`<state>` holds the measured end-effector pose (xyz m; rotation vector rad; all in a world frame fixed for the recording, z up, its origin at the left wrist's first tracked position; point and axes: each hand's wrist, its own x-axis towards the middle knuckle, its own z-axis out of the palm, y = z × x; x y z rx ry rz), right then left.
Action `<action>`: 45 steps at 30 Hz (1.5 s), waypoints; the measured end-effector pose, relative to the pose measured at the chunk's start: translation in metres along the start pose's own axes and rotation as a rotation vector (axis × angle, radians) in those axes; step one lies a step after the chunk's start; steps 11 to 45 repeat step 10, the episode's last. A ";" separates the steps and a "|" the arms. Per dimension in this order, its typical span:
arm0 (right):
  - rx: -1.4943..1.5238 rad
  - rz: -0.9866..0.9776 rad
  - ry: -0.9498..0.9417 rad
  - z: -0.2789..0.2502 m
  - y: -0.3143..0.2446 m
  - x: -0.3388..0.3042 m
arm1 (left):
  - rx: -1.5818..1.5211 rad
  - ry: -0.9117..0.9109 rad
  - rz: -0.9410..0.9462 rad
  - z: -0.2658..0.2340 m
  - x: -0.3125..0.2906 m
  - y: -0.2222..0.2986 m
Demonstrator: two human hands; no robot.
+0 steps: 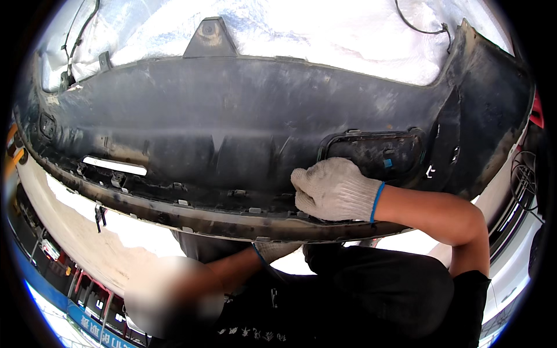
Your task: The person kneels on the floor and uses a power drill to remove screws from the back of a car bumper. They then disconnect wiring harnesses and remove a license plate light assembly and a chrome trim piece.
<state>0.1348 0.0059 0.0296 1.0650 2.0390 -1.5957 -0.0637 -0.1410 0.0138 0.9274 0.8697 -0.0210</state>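
Note:
A large black plastic car bumper [191, 98], its dusty inner side facing me, stretches across the view. My right hand [336, 188], in a knitted work glove with a blue cuff, is closed at the bumper's lower edge strip [191, 217]. Whatever its fingers hold, if anything, is hidden. Just behind that hand lies a rounded rectangular black panel [371, 152] with a small blue piece [388, 163] on it. My left hand [277, 250], gloved as well, is at the underside of the lower edge, and its fingers are hidden by the bumper.
Silvery-white wrapping [325, 35] lies beyond the bumper, with thin black cables [418, 28] at both upper sides. Several clips [238, 193] line the lower strip, and a long slot [115, 166] opens at left. My dark-clothed leg [389, 278] is close below.

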 end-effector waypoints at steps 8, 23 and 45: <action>0.155 -0.109 -0.009 0.003 0.010 0.003 | -0.064 -0.035 -0.041 0.001 0.002 0.009; 0.259 -0.146 0.113 0.015 0.017 0.001 | -0.016 -0.075 -0.080 0.041 -0.047 0.005; 0.259 -0.146 0.113 0.015 0.017 0.001 | -0.016 -0.075 -0.080 0.041 -0.047 0.005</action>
